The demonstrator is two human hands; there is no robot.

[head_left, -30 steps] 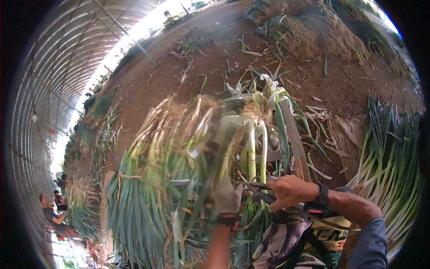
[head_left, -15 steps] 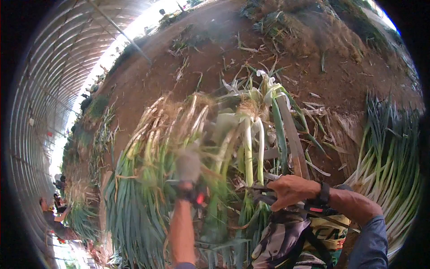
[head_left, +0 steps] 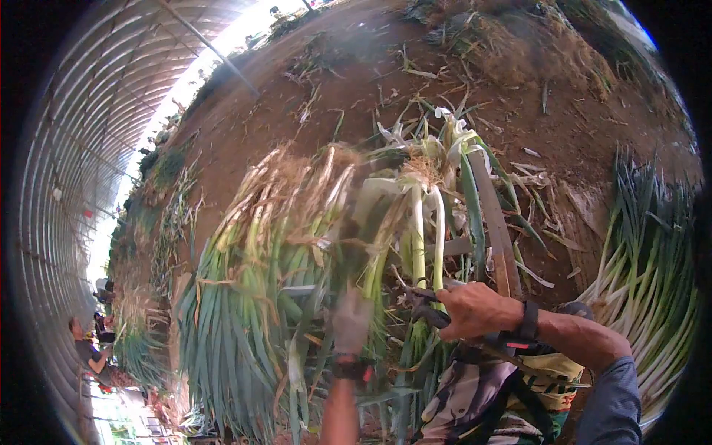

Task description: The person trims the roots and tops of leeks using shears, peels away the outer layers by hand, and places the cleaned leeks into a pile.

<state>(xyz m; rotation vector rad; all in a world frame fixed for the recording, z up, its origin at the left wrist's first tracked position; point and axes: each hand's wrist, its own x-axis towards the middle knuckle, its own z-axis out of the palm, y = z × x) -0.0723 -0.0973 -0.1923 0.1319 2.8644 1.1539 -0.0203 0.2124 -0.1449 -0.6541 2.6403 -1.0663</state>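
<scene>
My left hand (head_left: 350, 322), in a grey glove and blurred by motion, is over the right side of a pile of long green onions (head_left: 230, 326); its fingers are smeared. The pile's roots point away from me. My right hand (head_left: 475, 310) is closed around a dark-handled tool (head_left: 429, 308), whose exact shape I cannot make out. Just beyond the tool lie two peeled white stalks (head_left: 418, 237), side by side, with their roots at the far end. Loose peeled leaves (head_left: 461, 141) hang beyond them near a wooden bar (head_left: 493, 230).
A heap of pale-stemmed onions (head_left: 638, 297) lies at the right. Another person (head_left: 90, 352) sits at the far left by more onions (head_left: 141, 352). Leaf scraps are scattered on the brown soil (head_left: 311, 133); more onion heaps (head_left: 512, 44) lie at the back.
My left hand moved left over the pile, then back right and nearer to me. My right hand has stayed almost in place with the tool. The view has shifted slightly.
</scene>
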